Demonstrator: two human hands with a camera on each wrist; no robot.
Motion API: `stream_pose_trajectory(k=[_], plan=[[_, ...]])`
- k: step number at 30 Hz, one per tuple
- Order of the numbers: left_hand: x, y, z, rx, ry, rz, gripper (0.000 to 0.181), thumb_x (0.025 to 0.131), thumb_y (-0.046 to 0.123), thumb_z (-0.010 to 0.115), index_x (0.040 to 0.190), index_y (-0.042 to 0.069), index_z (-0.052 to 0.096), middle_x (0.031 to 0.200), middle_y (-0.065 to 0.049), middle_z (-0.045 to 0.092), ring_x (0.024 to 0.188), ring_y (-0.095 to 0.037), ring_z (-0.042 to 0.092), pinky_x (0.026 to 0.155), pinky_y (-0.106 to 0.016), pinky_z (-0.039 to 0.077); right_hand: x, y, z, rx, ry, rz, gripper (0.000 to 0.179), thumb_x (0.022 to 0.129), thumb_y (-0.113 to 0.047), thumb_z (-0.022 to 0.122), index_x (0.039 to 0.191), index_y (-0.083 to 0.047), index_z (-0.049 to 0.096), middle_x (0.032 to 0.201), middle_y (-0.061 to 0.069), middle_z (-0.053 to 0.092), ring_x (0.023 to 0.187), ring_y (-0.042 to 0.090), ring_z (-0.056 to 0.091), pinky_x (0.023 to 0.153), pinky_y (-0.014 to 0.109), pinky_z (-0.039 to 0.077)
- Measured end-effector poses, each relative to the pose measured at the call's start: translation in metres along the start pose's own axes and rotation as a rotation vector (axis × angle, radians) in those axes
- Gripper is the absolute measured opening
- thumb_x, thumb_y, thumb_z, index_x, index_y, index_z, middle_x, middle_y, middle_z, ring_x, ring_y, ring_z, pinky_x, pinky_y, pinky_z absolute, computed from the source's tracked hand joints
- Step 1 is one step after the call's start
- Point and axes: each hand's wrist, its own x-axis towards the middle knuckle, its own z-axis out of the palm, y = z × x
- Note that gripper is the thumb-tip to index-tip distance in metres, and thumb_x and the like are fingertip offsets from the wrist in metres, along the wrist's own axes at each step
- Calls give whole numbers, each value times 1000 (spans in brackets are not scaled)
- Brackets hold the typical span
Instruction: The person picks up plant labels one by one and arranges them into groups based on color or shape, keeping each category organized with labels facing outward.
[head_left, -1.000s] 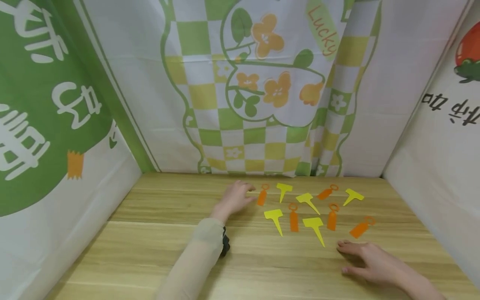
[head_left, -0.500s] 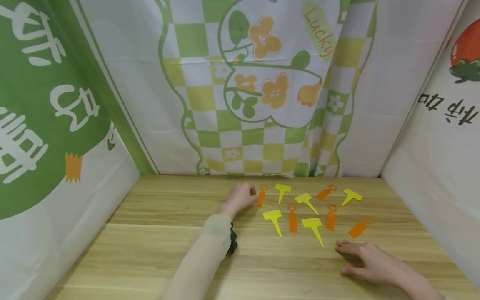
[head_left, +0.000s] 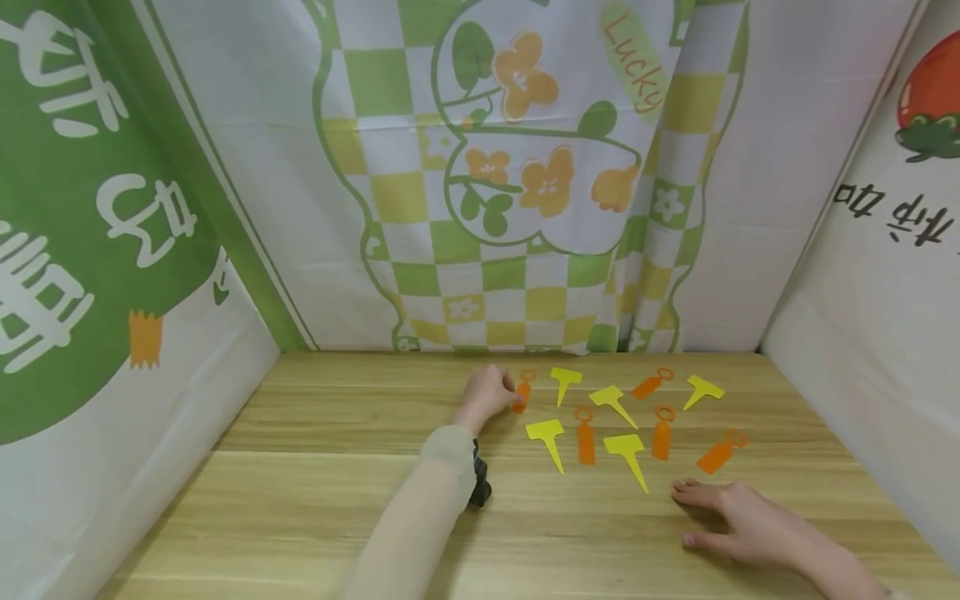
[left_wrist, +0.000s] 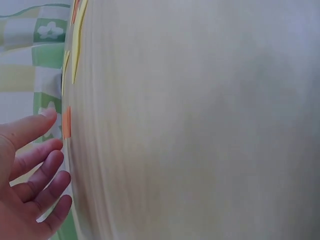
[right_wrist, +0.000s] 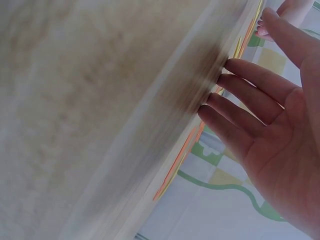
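Note:
Several yellow T-shaped plant labels (head_left: 566, 382) and several orange tags with ring ends (head_left: 586, 443) lie flat and apart on the wooden table. My left hand (head_left: 487, 395) is at the leftmost orange tag (head_left: 522, 395), its fingertips by the tag's lower end in the head view. From the left wrist, the thumb and forefinger stand apart, with an orange tag (left_wrist: 67, 122) just beyond them. At the near right, my right hand (head_left: 750, 525) rests its fingertips on the table, holding nothing; the closest tag is an orange one (head_left: 716, 457). The right wrist view shows its fingers (right_wrist: 250, 102) loosely extended.
The wooden table (head_left: 322, 500) ends at a hanging checked cloth (head_left: 510, 275). Printed cloth walls stand at the left (head_left: 247, 317) and the right (head_left: 840, 317). A black device (head_left: 480, 479) is strapped to the left wrist.
My left hand has moved slightly right to the leftmost orange tag, and its fingers have bent more. The right hand and the tags stay in place.

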Motion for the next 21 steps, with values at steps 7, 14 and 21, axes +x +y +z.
stream_pose_trajectory(k=[7,14,21], plan=[[0,7,6,57,3,-67,26,72,33,81,75,12,65,81,2,64,72,-15,56,64,-28,46,0,1,0,-6,2,1,58,86,-52,61,121,-6,64,125,15,63,110,34,62,87,44,54],[-1,16,7,114,24,-141,33,68,34,82,57,14,58,66,2,58,61,-15,49,54,-27,41,0,1,-1,1,-7,5,58,86,-52,61,121,-5,64,125,15,63,110,34,62,87,42,54],[-1,20,11,125,63,-191,44,66,32,84,51,15,46,68,-1,57,64,-17,48,52,-28,40,0,2,0,3,-10,-2,57,86,-51,61,121,-6,64,125,15,63,110,33,62,86,41,55]])
